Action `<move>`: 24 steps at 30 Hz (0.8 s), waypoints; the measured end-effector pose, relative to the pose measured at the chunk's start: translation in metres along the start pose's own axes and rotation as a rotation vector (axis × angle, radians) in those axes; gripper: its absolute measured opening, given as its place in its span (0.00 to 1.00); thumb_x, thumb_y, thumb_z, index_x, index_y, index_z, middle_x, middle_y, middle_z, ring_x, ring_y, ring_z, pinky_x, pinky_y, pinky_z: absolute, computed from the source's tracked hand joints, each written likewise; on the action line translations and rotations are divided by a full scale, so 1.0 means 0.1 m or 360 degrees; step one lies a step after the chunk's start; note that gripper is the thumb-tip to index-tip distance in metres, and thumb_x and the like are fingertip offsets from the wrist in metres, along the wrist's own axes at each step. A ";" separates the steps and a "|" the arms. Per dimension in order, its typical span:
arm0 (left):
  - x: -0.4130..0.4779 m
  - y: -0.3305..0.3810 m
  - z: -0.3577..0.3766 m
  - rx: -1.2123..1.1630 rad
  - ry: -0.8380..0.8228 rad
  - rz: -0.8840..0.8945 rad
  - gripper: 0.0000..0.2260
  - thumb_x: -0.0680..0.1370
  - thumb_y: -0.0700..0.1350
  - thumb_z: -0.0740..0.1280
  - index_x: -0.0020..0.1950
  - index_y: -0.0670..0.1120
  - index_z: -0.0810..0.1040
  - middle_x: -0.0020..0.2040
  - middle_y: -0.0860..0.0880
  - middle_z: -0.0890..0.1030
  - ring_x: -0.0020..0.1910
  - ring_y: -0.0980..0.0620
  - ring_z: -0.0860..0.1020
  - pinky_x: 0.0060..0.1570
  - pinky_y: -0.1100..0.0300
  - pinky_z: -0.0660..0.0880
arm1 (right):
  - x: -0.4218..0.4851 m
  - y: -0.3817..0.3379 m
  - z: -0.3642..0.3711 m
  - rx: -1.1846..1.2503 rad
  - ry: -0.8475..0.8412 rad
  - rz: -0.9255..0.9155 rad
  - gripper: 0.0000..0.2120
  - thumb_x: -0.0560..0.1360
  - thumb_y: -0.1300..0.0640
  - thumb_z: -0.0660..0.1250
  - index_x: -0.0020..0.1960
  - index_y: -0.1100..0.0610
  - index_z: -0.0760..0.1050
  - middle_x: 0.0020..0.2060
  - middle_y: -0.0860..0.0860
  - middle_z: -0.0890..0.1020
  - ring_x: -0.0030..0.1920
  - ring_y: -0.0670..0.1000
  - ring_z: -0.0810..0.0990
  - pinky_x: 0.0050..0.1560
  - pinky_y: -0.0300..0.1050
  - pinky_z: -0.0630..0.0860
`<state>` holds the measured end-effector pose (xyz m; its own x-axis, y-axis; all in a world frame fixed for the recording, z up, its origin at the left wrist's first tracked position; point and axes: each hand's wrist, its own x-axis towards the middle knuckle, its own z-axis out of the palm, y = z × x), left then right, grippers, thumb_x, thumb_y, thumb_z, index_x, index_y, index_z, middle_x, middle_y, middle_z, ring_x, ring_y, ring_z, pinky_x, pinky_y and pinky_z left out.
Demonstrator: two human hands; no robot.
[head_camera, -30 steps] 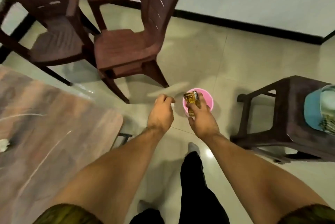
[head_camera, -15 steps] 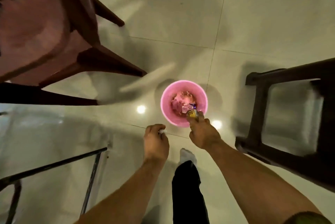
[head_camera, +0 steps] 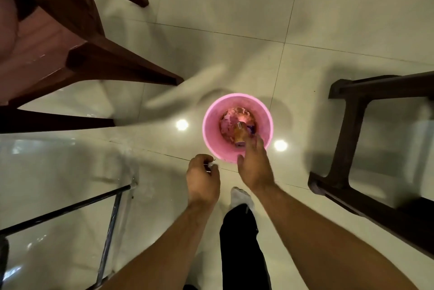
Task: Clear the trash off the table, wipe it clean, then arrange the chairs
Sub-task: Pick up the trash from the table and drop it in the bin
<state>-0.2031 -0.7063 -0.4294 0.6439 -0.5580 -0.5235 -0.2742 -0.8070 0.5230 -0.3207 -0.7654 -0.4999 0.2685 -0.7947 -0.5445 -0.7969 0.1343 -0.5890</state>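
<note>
Floor (head_camera: 211, 31): bin (head_camera: 209, 130) at centre, can (head_camera: 240, 136) inside it, toward the near wall.
Chair (head_camera: 47, 38): left of and beyond the bin.
Stool (head_camera: 347, 125): right of the bin, apart from it.
Counter (head_camera: 58, 172): near left, frame (head_camera: 70, 207) beneath.
Right hand (head_camera: 257, 167): over the bin's near rim.
Left hand (head_camera: 203, 181): just left of it, short of the rim, scrap (head_camera: 209, 165) in its fingers.

The can (head_camera: 240, 136) in the pink bin (head_camera: 212, 125) is blurred and partly covered by the right hand (head_camera: 257, 167); whether it is touched cannot be told. A white scrap (head_camera: 209, 165) pinched in the left hand (head_camera: 203, 181) is mostly hidden and too small to be identified. The chair (head_camera: 54, 38) is cut off by the top and left edges, the dark stool (head_camera: 352, 130) by the right.
</note>
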 end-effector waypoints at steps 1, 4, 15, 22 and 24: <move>0.00 0.04 -0.01 -0.0006 -0.0002 -0.0015 0.06 0.76 0.37 0.67 0.47 0.48 0.77 0.46 0.48 0.81 0.44 0.48 0.80 0.47 0.51 0.79 | -0.09 -0.09 -0.01 0.0282 0.0020 0.0123 0.26 0.79 0.58 0.65 0.74 0.50 0.64 0.72 0.54 0.68 0.63 0.52 0.75 0.63 0.52 0.76; 0.00 0.11 -0.05 0.0027 -0.0067 -0.0042 0.05 0.77 0.39 0.69 0.46 0.48 0.77 0.43 0.50 0.82 0.44 0.48 0.81 0.46 0.54 0.78 | -0.32 -0.45 -0.12 0.1407 -0.0415 0.0793 0.11 0.79 0.51 0.63 0.60 0.51 0.76 0.57 0.55 0.82 0.52 0.55 0.84 0.50 0.54 0.83; -0.22 0.00 -0.34 0.0199 -0.0218 0.0150 0.18 0.76 0.37 0.69 0.66 0.42 0.76 0.62 0.45 0.77 0.60 0.46 0.77 0.59 0.57 0.73 | -0.17 -0.48 -0.10 0.1155 0.0028 0.0954 0.18 0.75 0.67 0.68 0.60 0.50 0.79 0.61 0.56 0.78 0.46 0.53 0.82 0.42 0.43 0.80; -0.38 -0.32 -0.69 0.0317 -0.0173 0.0296 0.18 0.76 0.38 0.68 0.66 0.44 0.75 0.65 0.47 0.74 0.65 0.47 0.73 0.64 0.58 0.68 | -0.07 -0.56 -0.20 0.0906 0.0025 0.0864 0.32 0.78 0.65 0.65 0.79 0.49 0.60 0.70 0.56 0.72 0.66 0.57 0.74 0.64 0.45 0.71; -0.45 -0.41 -0.85 0.0417 -0.0176 0.0364 0.20 0.76 0.40 0.69 0.68 0.43 0.74 0.67 0.46 0.74 0.67 0.45 0.71 0.68 0.55 0.67 | -0.17 -0.61 -0.20 0.0837 0.0011 0.0833 0.30 0.79 0.63 0.64 0.78 0.49 0.61 0.69 0.56 0.73 0.65 0.58 0.74 0.64 0.46 0.71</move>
<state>-0.1603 -0.6311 -0.3700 0.4676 -0.7358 -0.4899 -0.5853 -0.6730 0.4522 -0.2871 -0.7717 -0.4427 -0.0802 -0.5520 -0.8300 -0.4548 0.7612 -0.4623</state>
